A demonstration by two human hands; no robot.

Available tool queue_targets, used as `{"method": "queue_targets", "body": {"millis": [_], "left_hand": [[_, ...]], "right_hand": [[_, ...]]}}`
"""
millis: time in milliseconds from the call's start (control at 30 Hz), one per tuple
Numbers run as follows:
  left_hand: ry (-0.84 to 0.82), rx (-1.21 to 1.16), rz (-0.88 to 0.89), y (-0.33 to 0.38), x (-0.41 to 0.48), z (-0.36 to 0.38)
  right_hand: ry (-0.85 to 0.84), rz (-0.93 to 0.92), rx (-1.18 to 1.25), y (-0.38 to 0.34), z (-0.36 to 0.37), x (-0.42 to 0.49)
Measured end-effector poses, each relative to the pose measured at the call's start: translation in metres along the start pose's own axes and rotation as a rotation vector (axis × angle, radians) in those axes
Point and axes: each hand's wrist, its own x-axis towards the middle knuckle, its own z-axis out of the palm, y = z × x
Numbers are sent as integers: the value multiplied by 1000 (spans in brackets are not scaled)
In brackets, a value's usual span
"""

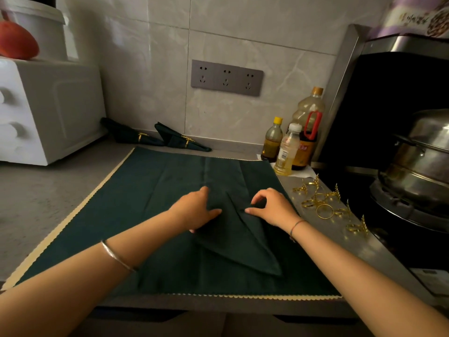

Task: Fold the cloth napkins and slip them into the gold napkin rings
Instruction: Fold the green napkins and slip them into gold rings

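Note:
A dark green napkin [240, 242] lies folded into a long pointed shape on top of spread dark green cloth [150, 190] with a cream scalloped edge. My left hand [196, 212] presses flat on the napkin's left fold, fingers fairly straight. My right hand [272, 207] pinches a fold of the napkin between thumb and fingertips at its upper right. Several gold napkin rings [324, 205] with leaf ornaments lie loose on the counter to the right. Two folded napkins in gold rings [143, 138] [184, 141] rest at the back by the wall.
A white appliance [43, 110] stands at the left. Three bottles [294, 142] stand at the back right. A steel steamer pot [420, 161] sits on the stove at the right. The counter's front edge [218, 304] runs just below the cloth.

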Motion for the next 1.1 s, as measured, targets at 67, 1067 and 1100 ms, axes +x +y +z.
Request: {"method": "queue_targets", "body": {"millis": [67, 1067, 1100], "left_hand": [[-118, -216, -27, 11, -11, 5], [-101, 243, 396, 16, 12, 57], [-104, 241, 396, 16, 12, 58]], "right_hand": [[7, 42, 22, 3, 3, 3], [-160, -199, 181, 56, -20, -103], [-161, -202, 163, 59, -22, -109]]}}
